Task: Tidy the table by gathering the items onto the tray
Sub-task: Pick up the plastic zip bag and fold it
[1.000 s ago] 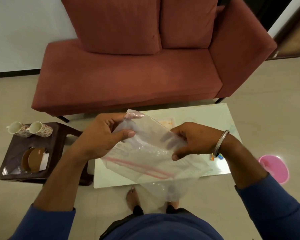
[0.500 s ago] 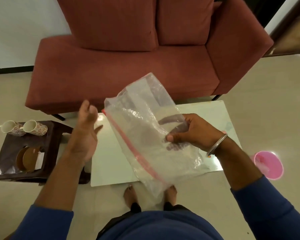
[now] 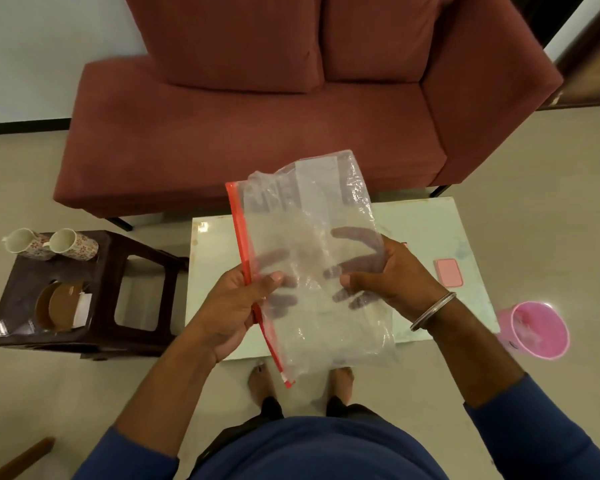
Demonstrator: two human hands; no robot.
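Observation:
A clear plastic zip bag (image 3: 312, 216) with a red seal strip along its left edge hangs upright above the pale low table (image 3: 215, 258). My left hand (image 3: 236, 306) pinches the red strip, thumb in front and fingers behind the plastic. My right hand (image 3: 388, 275) grips the bag's right side, its fingers showing through the film. A small pink rectangular object (image 3: 448, 271) lies on the table to the right of my right hand. No tray shows clearly in view.
A dark stool (image 3: 125, 306) at left carries two floral mugs (image 3: 51, 242) and brown coasters (image 3: 61, 304). A pink bucket (image 3: 537, 329) stands on the floor at right. A red sofa (image 3: 257, 133) lies behind the table. My bare feet (image 3: 264, 379) stand at the table's near edge.
My left hand, free and raised half a second ago, has come back and taken hold of the bag's red strip. The bag has turned more upright.

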